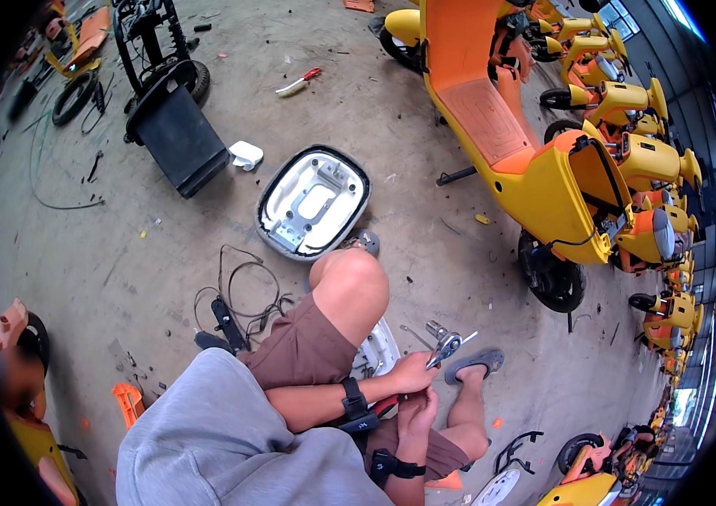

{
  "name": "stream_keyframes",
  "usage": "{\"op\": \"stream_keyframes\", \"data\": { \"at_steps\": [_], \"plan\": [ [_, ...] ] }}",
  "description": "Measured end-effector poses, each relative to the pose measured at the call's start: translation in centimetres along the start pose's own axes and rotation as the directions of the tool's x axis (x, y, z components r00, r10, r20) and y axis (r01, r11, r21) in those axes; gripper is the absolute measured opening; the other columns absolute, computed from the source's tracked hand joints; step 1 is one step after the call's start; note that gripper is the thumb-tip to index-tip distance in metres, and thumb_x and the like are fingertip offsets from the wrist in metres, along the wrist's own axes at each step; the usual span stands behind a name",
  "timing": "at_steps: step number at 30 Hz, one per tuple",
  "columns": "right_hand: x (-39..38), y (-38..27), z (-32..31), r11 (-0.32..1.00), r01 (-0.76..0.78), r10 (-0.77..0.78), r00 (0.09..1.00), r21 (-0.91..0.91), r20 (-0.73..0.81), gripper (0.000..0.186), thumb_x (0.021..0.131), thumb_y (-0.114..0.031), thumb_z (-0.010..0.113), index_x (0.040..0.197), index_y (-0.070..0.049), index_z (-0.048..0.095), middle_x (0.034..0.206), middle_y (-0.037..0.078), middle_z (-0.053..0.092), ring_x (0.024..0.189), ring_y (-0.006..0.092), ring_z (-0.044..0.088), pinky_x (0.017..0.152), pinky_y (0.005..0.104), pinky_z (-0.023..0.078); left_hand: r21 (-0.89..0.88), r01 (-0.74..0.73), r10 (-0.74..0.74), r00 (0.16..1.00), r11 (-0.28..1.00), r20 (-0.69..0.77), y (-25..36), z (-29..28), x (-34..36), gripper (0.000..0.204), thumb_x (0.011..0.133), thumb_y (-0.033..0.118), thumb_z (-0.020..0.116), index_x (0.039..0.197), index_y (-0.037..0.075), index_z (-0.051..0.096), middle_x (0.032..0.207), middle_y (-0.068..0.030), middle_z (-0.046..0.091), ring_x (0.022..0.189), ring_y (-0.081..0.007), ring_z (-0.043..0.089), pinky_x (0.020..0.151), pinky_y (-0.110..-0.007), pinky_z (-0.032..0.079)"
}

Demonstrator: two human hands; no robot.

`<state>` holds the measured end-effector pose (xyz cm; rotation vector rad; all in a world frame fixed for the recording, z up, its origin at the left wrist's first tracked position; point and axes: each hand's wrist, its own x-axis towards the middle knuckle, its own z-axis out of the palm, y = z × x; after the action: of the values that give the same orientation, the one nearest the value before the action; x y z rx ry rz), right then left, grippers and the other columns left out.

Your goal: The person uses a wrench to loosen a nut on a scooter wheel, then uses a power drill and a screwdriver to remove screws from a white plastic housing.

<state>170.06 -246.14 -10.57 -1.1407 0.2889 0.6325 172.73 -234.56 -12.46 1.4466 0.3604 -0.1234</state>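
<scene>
My left hand point(412, 374) is closed around a silver ratchet wrench point(447, 344), its round head and socket pointing away from me. Part of a red and black grip shows below that hand, near my wrist. Just under it my right hand point(417, 415) has its fingers curled in at the grip, which they partly hide. Beneath my hands, between my legs, a white moulded part point(377, 350) lies partly covered by my knee and left arm. Thin metal rods show beside the wrench head.
A white oval shell with black rim point(314, 202) lies ahead of my left knee. Cables point(252, 282) coil left. A black bin-like box point(181, 139) leans by a bare frame. A yellow-orange scooter point(509, 160) stands right, more behind it. Red-handled pliers-like tool point(299, 82) lies farther off.
</scene>
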Motion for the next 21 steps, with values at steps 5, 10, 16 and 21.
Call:
{"op": "stream_keyframes", "data": {
  "at_steps": [5, 10, 16, 21],
  "plan": [
    [2.4, -1.5, -0.7, 0.998, 0.016, -0.016, 1.000, 0.055, -0.003, 0.043, 0.097, -0.040, 0.030, 0.119, -0.007, 0.048, 0.120, 0.009, 0.052, 0.114, 0.0221, 0.047, 0.098, 0.0361, 0.035, 0.076, -0.069, 0.069, 0.998, 0.995, 0.005, 1.5, -0.4, -0.7, 0.017, 0.070, 0.007, 0.050, 0.082, -0.004, 0.056, 0.082, -0.0231, 0.061, 0.082, -0.0398, 0.058, 0.076, -0.043, 0.047],
    [4.5, -1.1, -1.0, 0.999, 0.035, -0.029, 0.992, 0.041, -0.124, 0.041, 0.097, -0.039, 0.034, 0.120, -0.007, 0.047, 0.118, 0.009, 0.053, 0.112, 0.0203, 0.048, 0.096, 0.0342, 0.036, 0.047, -0.158, 0.160, 0.987, 0.986, -0.034, 0.7, 0.2, -0.9, 0.024, 0.070, 0.004, 0.048, 0.091, -0.004, 0.058, 0.100, -0.0270, 0.057, 0.100, -0.0416, 0.053, 0.089, -0.044, 0.043],
    [5.0, -2.0, -1.9, 0.992, 0.070, -0.073, 0.997, 0.106, 0.022, 0.038, 0.097, -0.036, 0.035, 0.119, -0.006, 0.048, 0.113, 0.009, 0.054, 0.103, 0.0204, 0.051, 0.092, 0.0340, 0.039, 0.167, -0.172, 0.166, 0.985, 0.971, 0.052, -0.3, 0.0, -0.6, 0.034, 0.070, 0.000, 0.047, 0.103, -0.005, 0.056, 0.115, -0.0276, 0.050, 0.112, -0.0415, 0.046, 0.096, -0.043, 0.039],
    [4.8, -2.4, -2.0, 0.986, 0.100, -0.095, 0.995, 0.137, -0.036, 0.034, 0.096, -0.030, 0.038, 0.117, -0.005, 0.049, 0.106, 0.007, 0.056, 0.096, 0.0183, 0.054, 0.086, 0.0326, 0.042, 0.112, -0.203, 0.187, 0.972, 0.973, 0.140, 0.3, -0.1, -0.6, 0.034, 0.071, -0.001, 0.047, 0.104, -0.006, 0.053, 0.119, -0.0293, 0.048, 0.115, -0.0426, 0.044, 0.096, -0.043, 0.038]
  ]
}}
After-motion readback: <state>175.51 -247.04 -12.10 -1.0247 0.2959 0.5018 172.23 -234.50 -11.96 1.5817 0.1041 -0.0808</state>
